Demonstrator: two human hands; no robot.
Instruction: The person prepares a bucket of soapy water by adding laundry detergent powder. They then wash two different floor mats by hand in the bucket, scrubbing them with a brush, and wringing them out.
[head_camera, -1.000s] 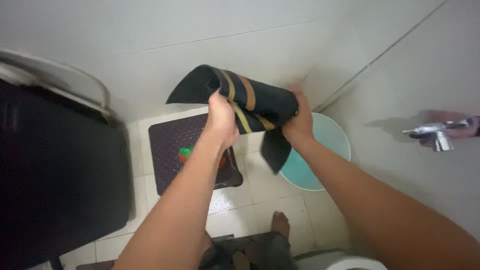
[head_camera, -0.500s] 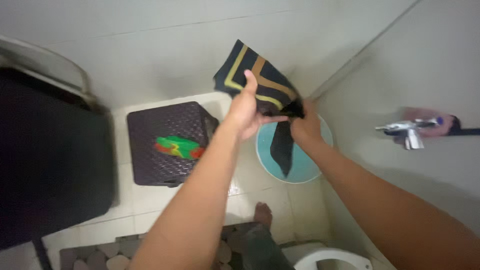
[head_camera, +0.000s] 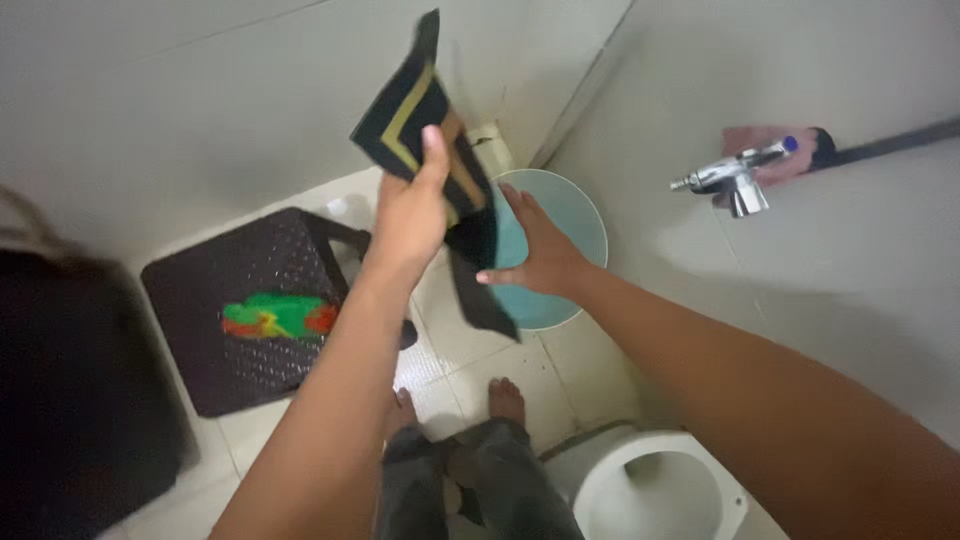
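— What is lying nearest, at the bottom of the frame?

— The person's two bare feet (head_camera: 505, 398) are standing on the tiled floor (head_camera: 470, 355), grey trouser legs showing above them, and a white toilet bowl (head_camera: 655, 490) is sitting at the lower right.

— And the hands?

— The left hand (head_camera: 410, 215) is rising up the middle of the frame, gripping a dark cloth (head_camera: 430, 130) with gold and tan stripes; its fingers are curling around the fabric with the thumb pressing on top. The right hand (head_camera: 540, 255) is hovering just beside the cloth's hanging end, fingers spread wide and flat, holding nothing. Whether it is touching the fabric cannot be told.

— Where is the cloth sitting exactly?

— It is hanging in the air at the upper centre, one corner pointing up against the white wall, a dark tail dangling in front of a pale blue bucket (head_camera: 560, 215) on the floor.

— What is lying to the left?

— A dark perforated stool (head_camera: 250, 320) is standing there, with a green and red object (head_camera: 275, 315) resting on it.

— And farther off?

— A chrome tap (head_camera: 730, 175) is jutting from the wall at the upper right, with something pink behind it.
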